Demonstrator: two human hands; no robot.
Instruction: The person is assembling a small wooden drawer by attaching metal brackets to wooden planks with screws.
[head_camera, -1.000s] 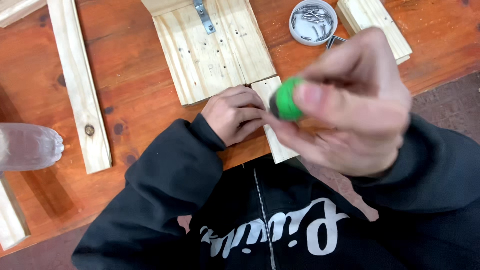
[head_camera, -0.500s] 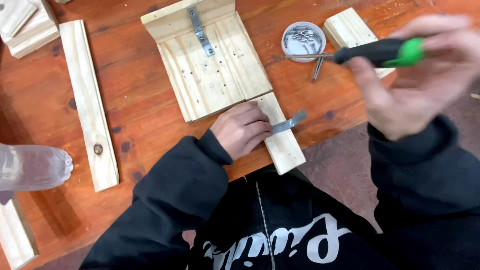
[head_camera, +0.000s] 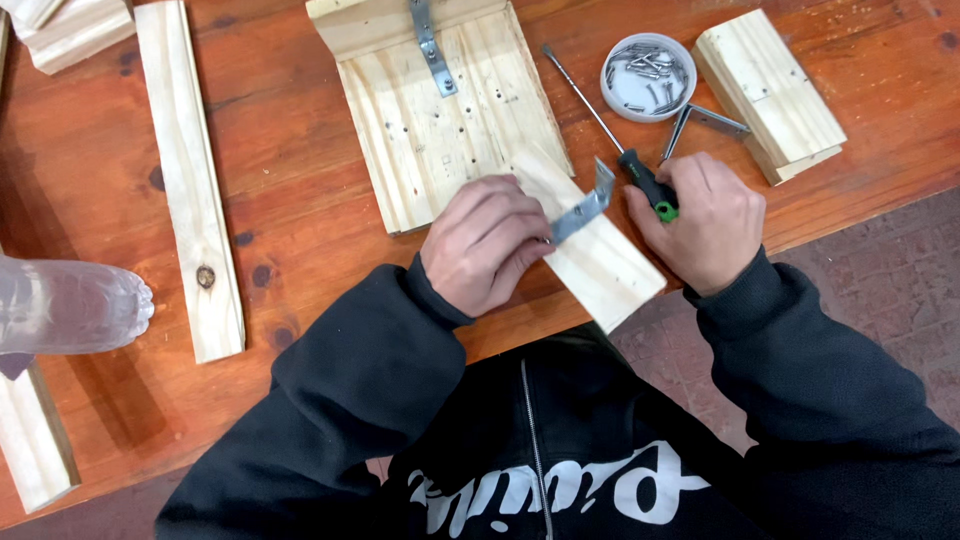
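On a reddish workbench, the right hand (head_camera: 705, 220) has lowered its green-handled screwdriver (head_camera: 610, 135) beside the wood block (head_camera: 600, 262), fingers loosely curled, while the left hand (head_camera: 487, 240) pinches a metal bracket (head_camera: 583, 207) there.

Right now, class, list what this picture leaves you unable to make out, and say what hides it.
Head view only:
- Bracket: the end under the left hand is hidden by the fingers.
- Screwdriver: the handle end is covered by the right hand.
- Screws in the white lid: too small to count.
- Clear plastic thing: cut off by the left edge.
- Small block: its near end is hidden by the sleeve and the table edge.
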